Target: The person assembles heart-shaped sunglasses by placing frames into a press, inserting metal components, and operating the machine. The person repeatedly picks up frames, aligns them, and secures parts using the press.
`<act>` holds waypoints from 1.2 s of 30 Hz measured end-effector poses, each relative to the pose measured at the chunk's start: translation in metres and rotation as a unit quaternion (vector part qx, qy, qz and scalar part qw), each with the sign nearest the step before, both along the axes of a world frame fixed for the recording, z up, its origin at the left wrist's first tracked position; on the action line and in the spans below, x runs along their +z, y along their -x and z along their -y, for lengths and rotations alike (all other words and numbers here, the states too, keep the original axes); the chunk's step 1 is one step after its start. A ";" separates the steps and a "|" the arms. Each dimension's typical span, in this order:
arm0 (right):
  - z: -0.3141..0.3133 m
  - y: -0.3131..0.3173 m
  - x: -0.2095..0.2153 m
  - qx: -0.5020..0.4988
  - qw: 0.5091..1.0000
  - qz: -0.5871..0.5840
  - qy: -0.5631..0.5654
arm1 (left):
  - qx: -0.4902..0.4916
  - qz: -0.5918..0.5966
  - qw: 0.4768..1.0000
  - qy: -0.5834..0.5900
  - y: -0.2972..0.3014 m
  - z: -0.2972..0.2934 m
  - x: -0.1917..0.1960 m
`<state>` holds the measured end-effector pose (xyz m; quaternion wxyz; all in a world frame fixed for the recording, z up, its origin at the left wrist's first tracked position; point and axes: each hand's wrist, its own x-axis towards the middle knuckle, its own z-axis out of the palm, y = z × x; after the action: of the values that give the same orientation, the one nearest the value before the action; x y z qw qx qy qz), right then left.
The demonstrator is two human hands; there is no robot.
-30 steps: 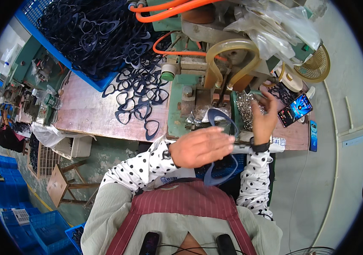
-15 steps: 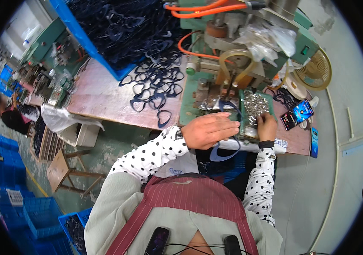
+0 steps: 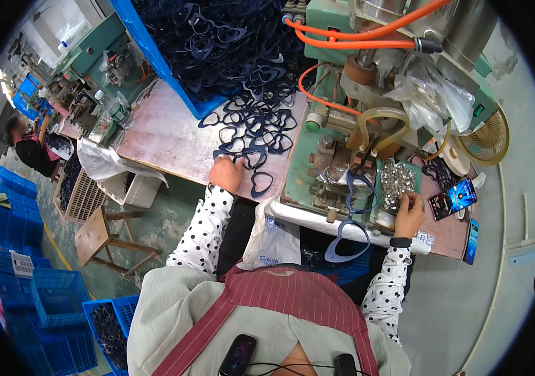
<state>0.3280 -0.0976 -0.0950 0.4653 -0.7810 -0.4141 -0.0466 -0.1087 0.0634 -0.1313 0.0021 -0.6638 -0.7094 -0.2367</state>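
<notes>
Over the left part of the table, my left hand point(image 3: 226, 173) has its fingers closed on the edge of a dark blue looped piece point(image 3: 254, 155), at the near side of a loose spread of such pieces. My right hand point(image 3: 410, 215) is at the near right edge of a tray of small shiny metal parts point(image 3: 398, 183). Its fingertips are pinched together; whatever is between them is too small to make out. Between my hands, a blue two-looped strip point(image 3: 337, 254) hangs from the working head of the green press machine point(image 3: 324, 144), past the table's front edge.
A blue crate point(image 3: 199, 109) heaped with dark looped pieces stands at the back. Orange hoses point(image 3: 367, 44) cross above the press. Two phones, one of them a lit phone point(image 3: 452, 199), lie at the right. A wooden stool point(image 3: 101, 235) stands on the left floor; a person sits farther off.
My left hand has moved left from beside the press to the loose pieces and closed on one. My right hand stays by the metal parts. The view has shifted slightly.
</notes>
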 end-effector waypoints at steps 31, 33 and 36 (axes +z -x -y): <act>-0.022 0.111 0.115 0.243 0.950 -0.191 -0.053 | -0.172 0.203 0.939 -0.217 -0.086 0.012 0.113; -0.024 0.113 0.117 0.240 0.949 -0.197 -0.052 | -0.188 0.328 0.910 -0.168 -0.096 0.031 0.116; -0.033 0.117 0.126 0.262 0.934 -0.233 -0.066 | -0.327 0.289 0.871 -0.226 -0.102 0.049 0.116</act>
<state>0.2105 -0.0644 0.0311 0.5951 -0.6008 -0.4804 0.2327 -0.0064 0.0149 -0.0153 -0.1304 -0.7413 -0.3483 -0.5587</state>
